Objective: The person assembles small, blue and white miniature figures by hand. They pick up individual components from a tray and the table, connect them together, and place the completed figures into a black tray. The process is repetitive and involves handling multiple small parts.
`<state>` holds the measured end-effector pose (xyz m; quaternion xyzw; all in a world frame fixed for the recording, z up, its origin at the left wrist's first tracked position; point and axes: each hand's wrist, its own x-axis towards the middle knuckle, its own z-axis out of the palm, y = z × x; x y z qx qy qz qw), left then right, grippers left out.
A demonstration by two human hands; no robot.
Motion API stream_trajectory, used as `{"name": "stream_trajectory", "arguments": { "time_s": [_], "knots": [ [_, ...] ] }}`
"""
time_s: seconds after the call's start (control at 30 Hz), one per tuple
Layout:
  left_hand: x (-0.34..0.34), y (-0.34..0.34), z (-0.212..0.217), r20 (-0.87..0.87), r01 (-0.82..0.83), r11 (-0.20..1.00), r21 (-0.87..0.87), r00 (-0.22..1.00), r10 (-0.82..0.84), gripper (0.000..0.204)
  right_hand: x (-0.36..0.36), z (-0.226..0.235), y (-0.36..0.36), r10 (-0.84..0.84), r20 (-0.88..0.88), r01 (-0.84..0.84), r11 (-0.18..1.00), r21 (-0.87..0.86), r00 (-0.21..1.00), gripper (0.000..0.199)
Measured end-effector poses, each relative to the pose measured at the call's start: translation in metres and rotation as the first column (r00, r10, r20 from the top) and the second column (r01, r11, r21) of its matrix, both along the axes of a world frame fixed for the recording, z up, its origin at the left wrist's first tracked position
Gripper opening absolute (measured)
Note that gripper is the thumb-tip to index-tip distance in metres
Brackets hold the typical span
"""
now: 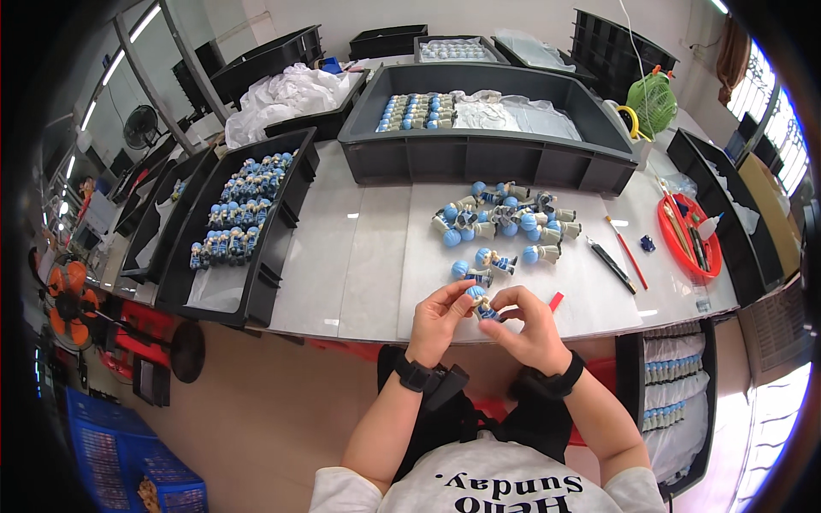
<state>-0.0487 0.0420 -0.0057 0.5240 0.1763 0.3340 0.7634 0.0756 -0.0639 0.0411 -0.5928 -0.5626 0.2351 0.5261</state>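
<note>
Close to the table's front edge, a small figurine (485, 306) with a blue cap and a blue striped body is between my two hands. My left hand (438, 320) pinches it by the capped head. On its other side, the fingers of my right hand (528, 327) close around the body. Just beyond my fingers lie a few more figurines (494, 260) of the same kind. Behind them a loose heap of figurines (505, 221) rests on the white sheet, some lying on their sides.
A red strip (557, 301), a black pen (611, 264), a thin red brush (629, 253) and a red round tray of tools (689, 236) lie rightward. At the back stands a large dark bin (487, 158) with figurine rows. Leftward is another dark tray (272, 286) of figurines.
</note>
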Motion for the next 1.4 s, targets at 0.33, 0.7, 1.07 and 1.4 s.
{"name": "stream_trajectory", "arguments": {
  "time_s": [0.33, 0.7, 1.07, 1.4],
  "knots": [
    [0.001, -0.001, 0.003, -0.017, -0.042, 0.999, -0.033, 0.999, 0.041, 0.025, 0.019, -0.023, 0.002, 0.177, -0.558, -0.257, 0.964, -0.066, 0.811, 0.026],
    [0.005, 0.0, 0.0, -0.016, -0.046, 0.997, -0.062, 0.999, 0.046, 0.024, 0.018, -0.031, -0.002, 0.164, -0.532, -0.212, 0.977, -0.03, 0.831, 0.035],
    [0.003, -0.003, 0.008, -0.068, -0.033, 0.999, -0.015, 0.997, 0.032, 0.026, 0.017, -0.03, -0.004, 0.124, -0.556, -0.171, 0.985, -0.034, 0.822, 0.033],
    [-0.001, -0.001, 0.003, 0.099, 0.024, 0.998, -0.062, 0.995, -0.018, 0.031, 0.017, -0.028, -0.002, 0.081, -0.555, -0.115, 0.993, -0.027, 0.828, 0.037]
  ]
}}
